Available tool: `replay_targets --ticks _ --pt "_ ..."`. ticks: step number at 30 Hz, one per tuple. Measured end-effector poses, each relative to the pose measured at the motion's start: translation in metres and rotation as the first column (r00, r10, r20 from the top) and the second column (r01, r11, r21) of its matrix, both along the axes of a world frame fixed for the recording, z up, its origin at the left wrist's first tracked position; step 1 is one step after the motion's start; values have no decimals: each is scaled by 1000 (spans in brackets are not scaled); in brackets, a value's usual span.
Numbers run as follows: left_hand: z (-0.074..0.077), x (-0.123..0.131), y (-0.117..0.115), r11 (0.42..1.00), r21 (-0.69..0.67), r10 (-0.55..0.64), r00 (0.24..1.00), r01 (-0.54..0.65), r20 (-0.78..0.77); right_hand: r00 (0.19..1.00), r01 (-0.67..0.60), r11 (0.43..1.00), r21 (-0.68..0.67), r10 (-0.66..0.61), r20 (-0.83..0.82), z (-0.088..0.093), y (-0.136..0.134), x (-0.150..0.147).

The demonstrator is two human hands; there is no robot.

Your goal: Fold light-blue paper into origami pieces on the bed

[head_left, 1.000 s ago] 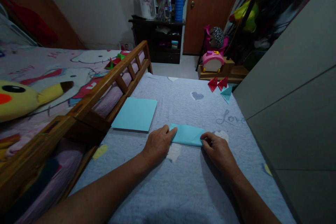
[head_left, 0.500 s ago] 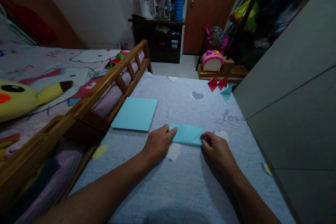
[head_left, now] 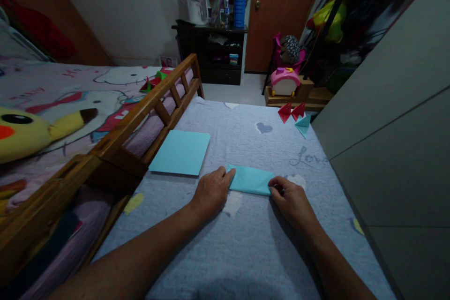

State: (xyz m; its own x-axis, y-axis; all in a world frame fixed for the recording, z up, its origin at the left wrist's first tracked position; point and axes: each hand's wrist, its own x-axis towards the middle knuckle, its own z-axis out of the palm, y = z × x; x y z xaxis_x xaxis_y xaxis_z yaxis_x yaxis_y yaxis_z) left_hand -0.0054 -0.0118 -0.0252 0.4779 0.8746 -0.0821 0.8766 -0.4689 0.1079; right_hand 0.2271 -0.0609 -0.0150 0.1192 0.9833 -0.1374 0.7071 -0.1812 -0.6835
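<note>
A folded light-blue paper [head_left: 251, 180] lies flat on the pale blue bedspread [head_left: 246, 239] in front of me. My left hand [head_left: 211, 192] rests at its left end, fingers pressed together onto the edge. At the paper's right end, my right hand [head_left: 291, 201] pinches the corner with curled fingers. Just to the left lies a flat stack of square light-blue paper [head_left: 181, 152], untouched.
Two red folded shapes [head_left: 291, 112] and a blue folded shape [head_left: 303, 125] sit at the bed's far right. A wooden bed rail [head_left: 154, 103] runs along the left, with a yellow plush toy [head_left: 24, 133] beyond. A grey wardrobe [head_left: 393, 117] stands close on the right.
My left fingertips have slid very slightly back along the paper's left edge. Otherwise nothing has moved.
</note>
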Motion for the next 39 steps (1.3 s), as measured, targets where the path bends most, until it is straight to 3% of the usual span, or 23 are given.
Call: replay_targets --ticks 30,39 --pt "-3 0 0 999 42 -22 1000 22 -4 999 28 1000 -7 -28 -45 3 -1 0" --pt "3 1 0 1000 14 -5 999 5 -45 999 15 1000 -6 -15 -40 1 -1 -1"
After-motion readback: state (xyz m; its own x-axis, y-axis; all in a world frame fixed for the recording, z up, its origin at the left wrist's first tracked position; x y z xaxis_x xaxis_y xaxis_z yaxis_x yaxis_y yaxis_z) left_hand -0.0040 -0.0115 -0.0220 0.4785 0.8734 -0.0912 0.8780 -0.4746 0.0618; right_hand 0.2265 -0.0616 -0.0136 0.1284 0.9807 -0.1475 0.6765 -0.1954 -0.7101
